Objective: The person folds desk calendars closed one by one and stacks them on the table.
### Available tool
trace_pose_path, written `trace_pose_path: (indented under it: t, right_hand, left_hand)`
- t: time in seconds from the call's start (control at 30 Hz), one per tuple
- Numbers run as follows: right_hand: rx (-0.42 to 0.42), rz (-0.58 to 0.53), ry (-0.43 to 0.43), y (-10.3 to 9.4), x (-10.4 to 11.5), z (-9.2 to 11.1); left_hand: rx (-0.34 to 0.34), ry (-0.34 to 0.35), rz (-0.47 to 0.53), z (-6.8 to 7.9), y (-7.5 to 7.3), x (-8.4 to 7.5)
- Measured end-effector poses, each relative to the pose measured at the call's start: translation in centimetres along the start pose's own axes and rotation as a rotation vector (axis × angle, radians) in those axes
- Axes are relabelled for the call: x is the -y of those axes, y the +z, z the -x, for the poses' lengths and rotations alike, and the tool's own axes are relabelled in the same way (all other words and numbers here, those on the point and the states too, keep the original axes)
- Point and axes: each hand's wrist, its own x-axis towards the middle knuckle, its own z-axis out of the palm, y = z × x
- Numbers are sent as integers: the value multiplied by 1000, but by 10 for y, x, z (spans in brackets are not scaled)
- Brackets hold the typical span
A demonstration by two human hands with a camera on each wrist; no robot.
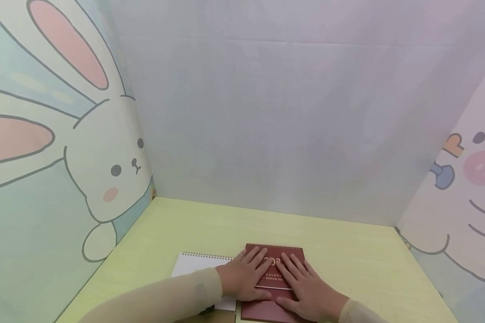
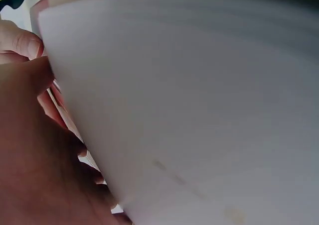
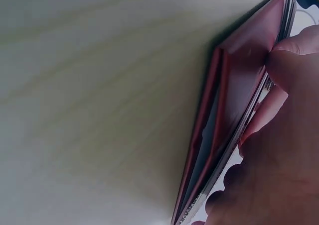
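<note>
A dark red spiral-bound desk calendar lies on the table with its coil at the far edge and gold lettering on its cover. Both hands rest on it with fingers spread and straight. My left hand covers its left side, and my right hand covers its right side. The thumbs point toward each other across the lower red part. In the right wrist view the calendar's red base shows folded layers with a gap at the side. A white spiral calendar lies to the left, partly hidden under the left forearm.
The pale yellow table reaches back to a plain grey wall sheet. Side panels carry a cartoon rabbit on the left and a pink-snouted figure on the right. A brown surface shows at the near edge.
</note>
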Motion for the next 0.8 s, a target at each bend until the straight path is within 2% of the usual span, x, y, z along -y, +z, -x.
trace_pose_path:
  t: [0.2,0.43,0.8]
  right_hand:
    - [6,11,-11,0,1,2]
    - [59,7,-8,-2,2,2]
    - [43,46,-26,4,-1,1]
  left_hand:
    - [11,-3,-12,-1,0,0]
    - [18,-11,-41,-2,1,-2]
    - [38,-21,-76,0,-3,-5]
